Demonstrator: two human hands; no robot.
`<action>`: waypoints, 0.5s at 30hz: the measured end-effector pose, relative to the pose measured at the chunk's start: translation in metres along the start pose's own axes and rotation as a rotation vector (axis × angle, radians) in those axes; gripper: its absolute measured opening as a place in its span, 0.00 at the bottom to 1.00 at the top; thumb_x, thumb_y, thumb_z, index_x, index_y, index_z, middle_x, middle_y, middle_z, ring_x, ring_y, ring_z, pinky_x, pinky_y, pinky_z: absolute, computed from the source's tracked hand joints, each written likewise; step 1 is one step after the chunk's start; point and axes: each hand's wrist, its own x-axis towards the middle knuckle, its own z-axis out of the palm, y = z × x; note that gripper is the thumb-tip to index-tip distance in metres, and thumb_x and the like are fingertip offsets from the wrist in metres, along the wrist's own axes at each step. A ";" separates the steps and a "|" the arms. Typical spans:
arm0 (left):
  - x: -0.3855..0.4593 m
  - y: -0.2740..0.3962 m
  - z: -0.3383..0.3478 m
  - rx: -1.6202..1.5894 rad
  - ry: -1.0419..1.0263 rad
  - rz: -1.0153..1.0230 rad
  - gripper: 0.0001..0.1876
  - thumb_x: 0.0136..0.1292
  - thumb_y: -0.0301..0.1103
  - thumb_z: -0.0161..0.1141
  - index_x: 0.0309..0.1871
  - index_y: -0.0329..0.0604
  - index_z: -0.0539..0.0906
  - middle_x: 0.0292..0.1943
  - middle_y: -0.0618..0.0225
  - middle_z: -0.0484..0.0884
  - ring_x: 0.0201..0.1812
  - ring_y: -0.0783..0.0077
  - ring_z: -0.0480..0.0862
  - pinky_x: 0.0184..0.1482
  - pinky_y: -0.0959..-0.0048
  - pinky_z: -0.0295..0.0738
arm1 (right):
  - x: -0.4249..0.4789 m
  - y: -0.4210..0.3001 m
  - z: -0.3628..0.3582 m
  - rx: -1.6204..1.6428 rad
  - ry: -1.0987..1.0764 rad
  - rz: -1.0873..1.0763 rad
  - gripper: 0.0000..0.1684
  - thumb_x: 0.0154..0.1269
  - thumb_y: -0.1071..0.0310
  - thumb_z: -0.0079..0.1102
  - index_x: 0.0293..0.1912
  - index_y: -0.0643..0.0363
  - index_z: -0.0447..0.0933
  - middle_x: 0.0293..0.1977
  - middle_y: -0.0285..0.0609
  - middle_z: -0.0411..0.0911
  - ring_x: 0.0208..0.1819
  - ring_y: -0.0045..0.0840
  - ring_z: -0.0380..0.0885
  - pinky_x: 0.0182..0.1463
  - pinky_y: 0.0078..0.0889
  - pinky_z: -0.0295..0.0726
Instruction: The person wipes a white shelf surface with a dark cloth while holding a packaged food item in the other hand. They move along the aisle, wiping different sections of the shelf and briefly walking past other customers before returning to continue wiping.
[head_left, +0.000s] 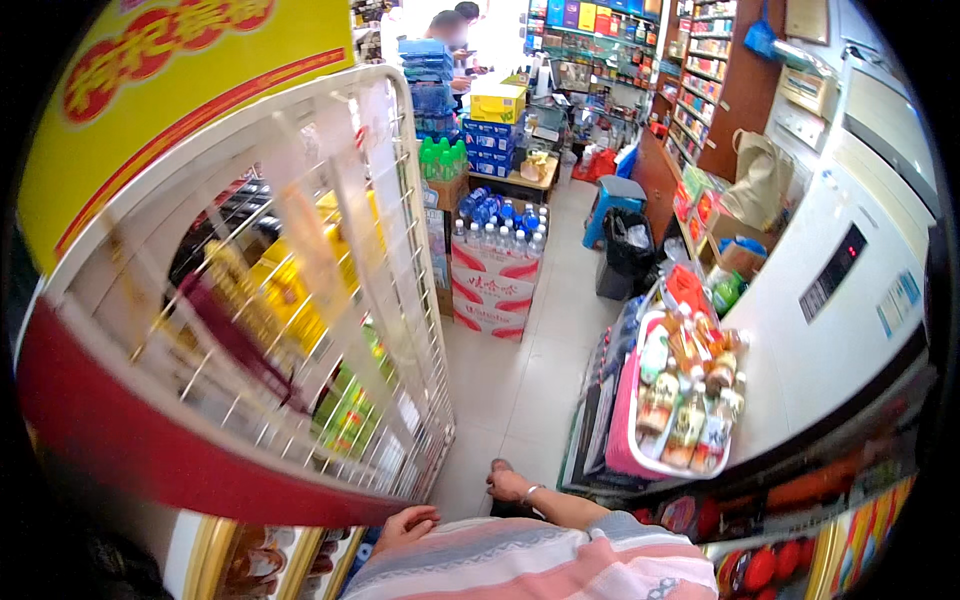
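Note:
My left hand hangs low beside my striped shirt, its fingers loosely bent with nothing visible in them. It is close to the lower end of a white wire-grid display rack, though I cannot tell whether it touches. My right hand, with a metal bracelet at the wrist, hangs over the tiled floor. Its fingers curl downward and their inner side is hidden; no held object shows. Just beyond it the tip of a foot appears. Bagged goods lie behind the rack's wires.
On the right, a pink-and-white basket of drink bottles stands before a white appliance. Ahead are stacked cartons topped with water bottles, a black-lined bin and a blue stool. People are at the far end.

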 end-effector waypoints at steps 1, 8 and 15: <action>0.022 0.001 0.004 -0.062 0.022 -0.003 0.17 0.66 0.26 0.55 0.58 0.33 0.73 0.48 0.60 0.82 0.50 0.74 0.80 0.52 0.76 0.74 | 0.017 0.011 -0.016 -0.008 -0.020 -0.016 0.17 0.56 0.60 0.52 0.38 0.63 0.78 0.37 0.58 0.79 0.43 0.50 0.78 0.47 0.47 0.76; 0.144 0.078 0.037 -0.182 0.110 0.137 0.18 0.68 0.28 0.53 0.60 0.33 0.71 0.52 0.58 0.80 0.53 0.69 0.79 0.54 0.70 0.74 | 0.111 0.113 -0.132 -0.090 -0.137 -0.034 0.21 0.56 0.60 0.52 0.46 0.62 0.77 0.44 0.58 0.78 0.48 0.48 0.77 0.52 0.45 0.75; 0.171 0.120 0.045 -0.126 0.221 -0.026 0.17 0.67 0.27 0.53 0.58 0.35 0.74 0.49 0.64 0.81 0.50 0.75 0.79 0.53 0.76 0.72 | 0.141 0.186 -0.201 0.042 -0.010 0.283 0.23 0.56 0.58 0.52 0.49 0.60 0.77 0.46 0.56 0.78 0.49 0.46 0.76 0.53 0.43 0.75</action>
